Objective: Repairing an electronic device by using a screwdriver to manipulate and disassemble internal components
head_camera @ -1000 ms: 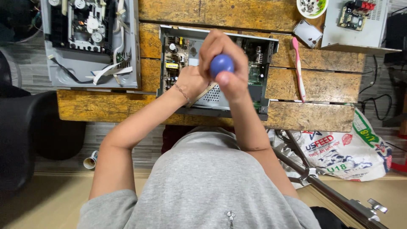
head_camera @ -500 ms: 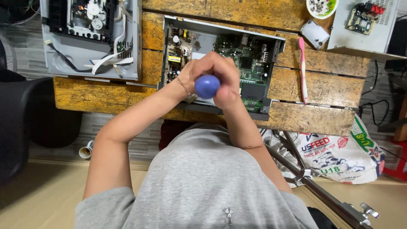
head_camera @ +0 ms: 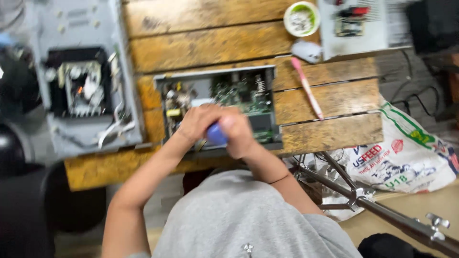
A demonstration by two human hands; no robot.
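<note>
Both hands are bunched up over the open electronics chassis (head_camera: 217, 102) sitting on the wooden tabletop (head_camera: 210, 45). The right hand (head_camera: 239, 134) has its fingers clamped round the blue screwdriver handle (head_camera: 216, 135), and the left hand (head_camera: 198, 122) is pressed in right beside it, fingers curled, though I can't tell if it's actually gripping anything. Only the rounded butt of the handle shows, facing up at the camera, so the long axis runs roughly straight down into the chassis; the shaft is hidden. A pink toothbrush (head_camera: 307, 87) lies diagonally to the right, and another opened grey unit (head_camera: 83, 81) sits off to the left.
</note>
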